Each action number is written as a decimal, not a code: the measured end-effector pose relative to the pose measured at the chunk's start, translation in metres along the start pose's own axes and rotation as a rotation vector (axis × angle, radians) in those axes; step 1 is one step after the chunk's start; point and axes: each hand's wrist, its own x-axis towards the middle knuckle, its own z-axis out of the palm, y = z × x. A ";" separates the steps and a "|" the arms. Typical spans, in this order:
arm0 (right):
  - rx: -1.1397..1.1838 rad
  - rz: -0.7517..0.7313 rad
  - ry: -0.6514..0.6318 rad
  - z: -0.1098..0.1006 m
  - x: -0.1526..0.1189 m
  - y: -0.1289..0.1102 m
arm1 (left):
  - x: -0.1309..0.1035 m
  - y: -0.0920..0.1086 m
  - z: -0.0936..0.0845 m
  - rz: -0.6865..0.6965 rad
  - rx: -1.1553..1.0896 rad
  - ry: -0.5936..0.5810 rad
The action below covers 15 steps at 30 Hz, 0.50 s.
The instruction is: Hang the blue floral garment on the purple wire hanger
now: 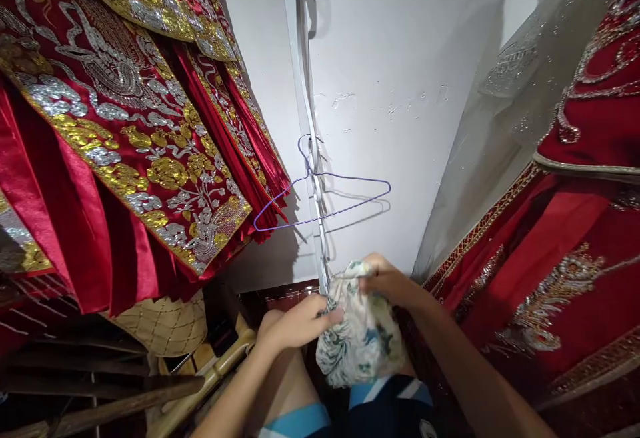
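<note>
A bunched white cloth with a green and blue pattern (357, 345) hangs in front of my knees. My left hand (307, 320) grips its left side, thumb lying on top of the fabric. At the cloth's upper right edge, my right hand (385, 281) is closed on the fabric, slightly blurred. Beyond both hands, a purple wire hanger (350, 209) hangs on a narrow white metal upright (304, 78), with no garment on it.
Red garments with gold and silver embroidery (165, 165) hang at the left. A beaded red garment (560, 271) and a sheer pale one (480, 131) are at the right. Wooden furniture (210, 371) stands low left, before a white wall (400, 45).
</note>
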 end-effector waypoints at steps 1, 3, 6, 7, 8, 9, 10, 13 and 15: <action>-0.046 -0.050 0.048 -0.007 0.004 -0.008 | -0.006 -0.007 -0.004 -0.024 0.047 -0.034; -0.177 -0.214 0.219 -0.020 0.017 -0.022 | -0.017 -0.020 -0.018 -0.068 0.156 -0.048; -0.332 -0.481 0.507 -0.037 0.053 -0.031 | -0.027 -0.036 -0.054 -0.139 0.417 0.054; -0.366 -0.500 0.561 -0.041 0.066 -0.029 | -0.028 -0.040 -0.068 -0.166 0.501 0.109; -0.400 -0.469 0.580 -0.045 0.079 -0.025 | -0.029 -0.042 -0.082 -0.189 0.564 0.163; -0.433 -0.407 0.576 -0.048 0.090 -0.021 | -0.029 -0.043 -0.094 -0.200 0.601 0.215; -0.464 -0.333 0.558 -0.051 0.099 -0.015 | -0.029 -0.043 -0.105 -0.200 0.614 0.267; -0.533 -0.194 0.563 -0.060 0.109 -0.002 | -0.027 -0.039 -0.126 -0.187 0.589 0.423; -0.569 -0.172 0.631 -0.066 0.104 -0.002 | -0.024 -0.035 -0.130 -0.192 0.531 0.509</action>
